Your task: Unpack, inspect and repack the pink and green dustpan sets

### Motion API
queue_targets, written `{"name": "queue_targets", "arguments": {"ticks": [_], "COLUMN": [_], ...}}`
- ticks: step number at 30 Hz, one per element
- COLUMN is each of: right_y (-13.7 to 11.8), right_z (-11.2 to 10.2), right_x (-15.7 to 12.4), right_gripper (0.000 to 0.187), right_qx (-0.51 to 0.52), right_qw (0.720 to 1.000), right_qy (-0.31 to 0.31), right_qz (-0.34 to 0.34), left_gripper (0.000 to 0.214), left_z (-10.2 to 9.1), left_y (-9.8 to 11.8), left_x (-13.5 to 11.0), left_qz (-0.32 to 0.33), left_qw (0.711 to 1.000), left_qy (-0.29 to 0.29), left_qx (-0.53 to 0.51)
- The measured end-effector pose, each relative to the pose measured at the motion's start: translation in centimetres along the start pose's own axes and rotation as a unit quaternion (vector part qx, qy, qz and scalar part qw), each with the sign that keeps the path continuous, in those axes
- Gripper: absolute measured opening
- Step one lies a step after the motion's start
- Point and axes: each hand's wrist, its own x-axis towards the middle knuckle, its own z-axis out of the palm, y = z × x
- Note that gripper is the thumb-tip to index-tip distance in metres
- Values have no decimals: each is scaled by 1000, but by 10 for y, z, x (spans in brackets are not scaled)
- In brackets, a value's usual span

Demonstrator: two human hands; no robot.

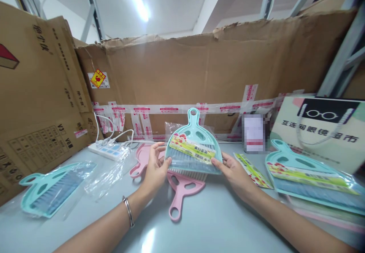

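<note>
Between my two hands I hold up a turquoise dustpan and brush set (194,134) in clear plastic, its handle loop at the top and a green-yellow label card (191,149) slanting across it. My left hand (156,163) grips its left edge, thumb in front. On the opposite edge my right hand (229,168) pinches it the same way. Below and behind the set, a pink hand brush (182,188) lies on the table with its handle towards me. A pink dustpan (141,162) is partly hidden behind my left hand.
Another turquoise set (57,188) lies at the left; wrapped sets (310,177) are stacked at the right by a loose label card (253,171). A power strip (108,149) and crumpled plastic (110,175) lie at the back left. Cardboard (176,74) and a paper bag (316,131) stand behind.
</note>
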Motion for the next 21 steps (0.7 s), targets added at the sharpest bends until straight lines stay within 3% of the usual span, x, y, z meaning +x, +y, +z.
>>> {"name": "queue_targets", "arguments": {"ticks": [17, 21], "right_y": [0, -28], "right_z": [-1, -14], "right_x": [3, 4], "right_gripper": [47, 38], "right_qx": [-66, -62], "right_qw": [998, 995], "right_qy": [-11, 78], "right_qz": [-7, 8], "left_gripper": [36, 36], "left_z": [-1, -5], "left_y": [-2, 8], "left_x": [1, 4], "left_qz": [-6, -40], "left_qw": [1000, 999], "left_qy": [-7, 3], "left_qx": [5, -17]}}
